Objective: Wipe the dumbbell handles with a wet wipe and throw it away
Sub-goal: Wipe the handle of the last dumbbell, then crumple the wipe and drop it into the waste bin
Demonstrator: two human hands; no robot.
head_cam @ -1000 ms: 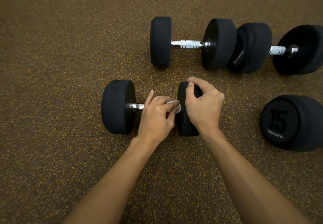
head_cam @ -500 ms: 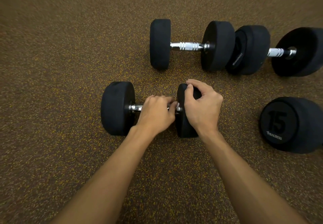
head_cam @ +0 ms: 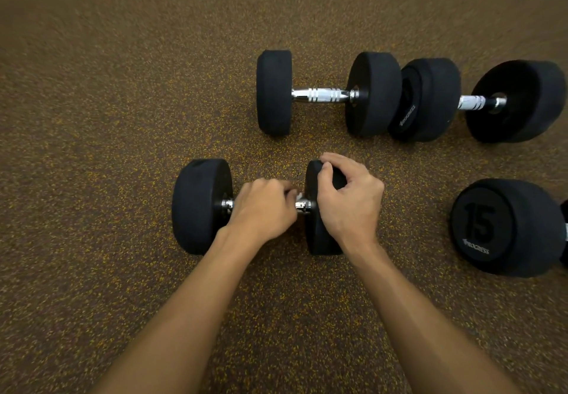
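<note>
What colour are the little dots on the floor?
Yellow and orange specks all over a dark brown floor; the head view shows them best near the hands.

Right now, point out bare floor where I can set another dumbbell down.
Widest: the floor left of the near dumbbell and the far-left dumbbell. A narrower strip runs between those two. Crowded on the right: the far-right dumbbell crowds its neighbour, the 15 dumbbell lies nearer, and the left hand and right hand hold the near one.
</note>
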